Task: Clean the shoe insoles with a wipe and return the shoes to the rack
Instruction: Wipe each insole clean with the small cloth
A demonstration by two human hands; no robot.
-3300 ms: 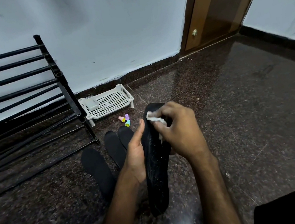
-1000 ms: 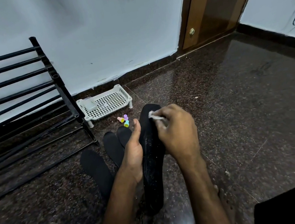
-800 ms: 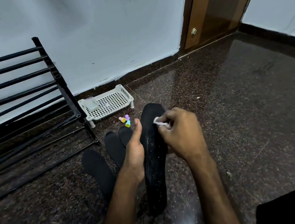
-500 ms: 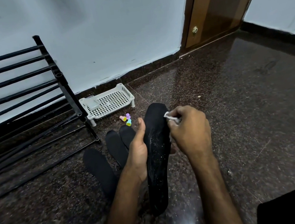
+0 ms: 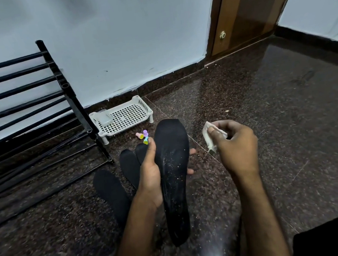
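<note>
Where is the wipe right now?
Head view, right of centre: the wipe is pinched in the right hand, held clear of the black insole that the left hand grips, just to that insole's right.

Left of the insole (image 5: 173,170) in my left hand (image 5: 150,172), three more insoles (image 5: 110,190) lay on the floor (image 5: 268,115). Behind it sat the tray (image 5: 128,123). The rack (image 5: 70,93) stood far to its left, and the wipe (image 5: 208,138) was to its right.

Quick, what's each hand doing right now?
Left hand: holding the black insole.
Right hand: pinching the white wipe, off the insole.
</note>
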